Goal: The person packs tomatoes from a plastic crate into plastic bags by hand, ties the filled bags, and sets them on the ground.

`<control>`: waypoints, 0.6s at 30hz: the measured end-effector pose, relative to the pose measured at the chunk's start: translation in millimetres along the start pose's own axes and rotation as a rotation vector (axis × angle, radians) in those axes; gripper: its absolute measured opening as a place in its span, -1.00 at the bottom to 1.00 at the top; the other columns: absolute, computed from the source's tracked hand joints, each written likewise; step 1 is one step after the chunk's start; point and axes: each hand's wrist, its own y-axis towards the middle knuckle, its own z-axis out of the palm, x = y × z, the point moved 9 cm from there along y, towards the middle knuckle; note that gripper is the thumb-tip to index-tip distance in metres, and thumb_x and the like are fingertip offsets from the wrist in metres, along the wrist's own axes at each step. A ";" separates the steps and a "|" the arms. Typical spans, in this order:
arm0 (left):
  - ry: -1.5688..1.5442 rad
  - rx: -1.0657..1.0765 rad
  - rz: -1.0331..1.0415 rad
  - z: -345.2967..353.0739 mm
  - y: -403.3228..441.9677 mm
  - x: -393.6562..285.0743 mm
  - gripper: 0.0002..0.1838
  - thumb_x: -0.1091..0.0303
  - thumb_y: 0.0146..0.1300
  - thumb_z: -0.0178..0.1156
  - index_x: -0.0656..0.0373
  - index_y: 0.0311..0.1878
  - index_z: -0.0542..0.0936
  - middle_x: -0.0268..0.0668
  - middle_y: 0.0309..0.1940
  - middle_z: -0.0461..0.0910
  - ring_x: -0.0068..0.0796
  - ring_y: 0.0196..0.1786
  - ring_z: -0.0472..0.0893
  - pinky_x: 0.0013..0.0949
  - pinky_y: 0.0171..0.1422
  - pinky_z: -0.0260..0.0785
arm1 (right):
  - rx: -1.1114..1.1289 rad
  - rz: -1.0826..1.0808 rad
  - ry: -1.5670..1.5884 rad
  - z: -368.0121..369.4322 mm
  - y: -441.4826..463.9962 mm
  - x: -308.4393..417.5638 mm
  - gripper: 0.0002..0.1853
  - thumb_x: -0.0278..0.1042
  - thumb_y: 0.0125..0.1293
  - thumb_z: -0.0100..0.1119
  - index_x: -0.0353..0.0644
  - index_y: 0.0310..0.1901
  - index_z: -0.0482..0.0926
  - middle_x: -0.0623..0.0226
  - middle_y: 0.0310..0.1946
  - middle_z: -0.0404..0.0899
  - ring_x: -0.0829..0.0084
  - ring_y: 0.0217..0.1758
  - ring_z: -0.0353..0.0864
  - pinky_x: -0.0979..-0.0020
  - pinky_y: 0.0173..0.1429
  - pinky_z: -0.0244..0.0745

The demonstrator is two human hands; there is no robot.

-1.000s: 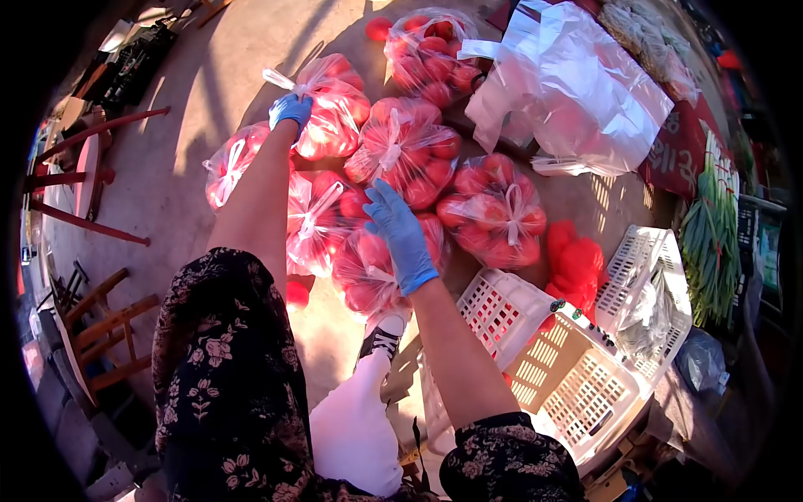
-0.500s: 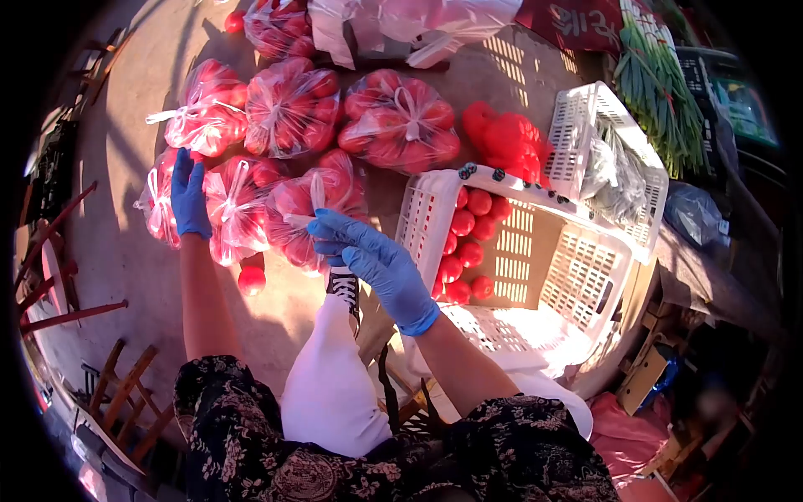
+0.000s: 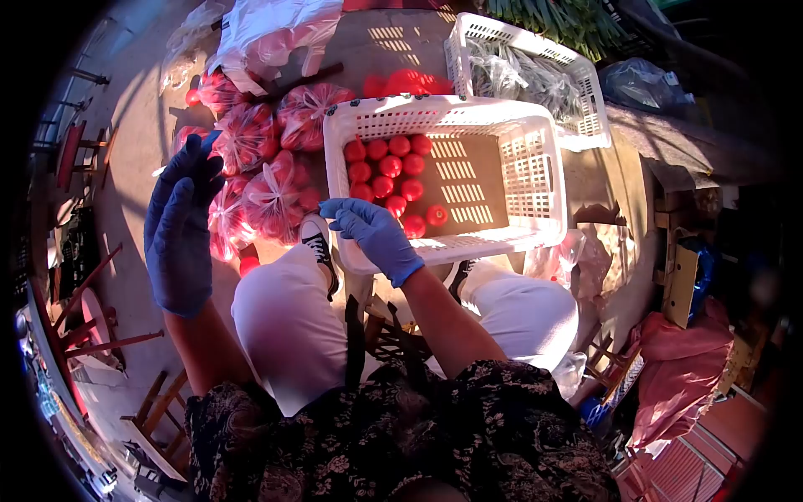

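My left hand point(image 3: 179, 238), in a blue glove, is raised on the left with its fingers stretched out and nothing in it. Beyond it on the ground lie tied clear bags of tomatoes point(image 3: 272, 201), partly hidden by that hand. My right hand point(image 3: 374, 238), also gloved in blue, hovers by the near left corner of a white plastic crate point(image 3: 554, 197). Its fingers point left, loosely extended, and I see nothing held. Several loose red tomatoes point(image 3: 389, 186) sit in the left half of the crate.
A second white crate point(image 3: 595, 117) with clear plastic bags stands behind. White plastic bags point(image 3: 276, 38) lie at the back, near red netting point(image 3: 407, 82). Green leafy stalks point(image 3: 556, 18) are at the top. My sneaker point(image 3: 319, 251) is between bags and crate; wooden stools point(image 3: 159, 410) stand left.
The view has swung right, so the crate sits nearer the middle. My left hand has risen closer to the camera, off the bags. My right hand has drawn back from a bag's tied top.
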 end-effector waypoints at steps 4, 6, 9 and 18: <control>-0.179 0.041 0.084 78.2 -9.1 -17.8 -0.62 0.39 0.27 -0.09 0.34 0.12 0.36 -0.17 0.06 0.44 -0.37 0.08 0.45 -0.35 0.18 0.23 | -0.064 -0.167 0.042 -38.1 -33.1 79.2 -0.75 -0.36 0.31 -0.04 -0.28 -0.05 0.48 0.36 -0.17 0.56 0.60 -0.15 0.49 0.55 -0.01 0.40; -0.088 0.107 0.011 123.7 -9.9 5.9 -0.71 0.42 0.25 -0.01 0.28 0.02 0.45 -0.28 -0.01 0.48 -0.46 -0.01 0.47 -0.39 0.17 0.23 | -0.094 -0.197 -0.066 -56.3 -51.6 115.0 -0.76 -0.37 0.32 -0.05 -0.28 -0.07 0.50 0.38 -0.19 0.56 0.61 -0.15 0.49 0.57 -0.04 0.41; 0.044 0.394 -0.126 183.6 -11.0 82.0 -0.74 0.39 0.21 0.11 0.25 -0.04 0.49 -0.35 -0.14 0.53 -0.59 -0.07 0.45 -0.49 0.08 0.28 | -0.130 -0.254 -0.246 -76.4 -71.0 152.2 -0.77 -0.37 0.30 -0.02 -0.26 -0.09 0.53 0.38 -0.22 0.57 0.63 -0.17 0.49 0.58 -0.05 0.40; 0.417 0.572 -0.202 227.4 -19.7 196.0 -0.74 0.29 0.12 0.12 0.18 -0.14 0.57 -0.18 -0.28 0.60 -0.40 -0.26 0.58 -0.39 -0.11 0.40 | -0.332 -0.214 -0.543 -157.2 -75.9 131.8 -0.75 -0.36 0.27 0.04 -0.26 -0.08 0.53 0.35 -0.23 0.59 0.62 -0.16 0.51 0.57 -0.05 0.40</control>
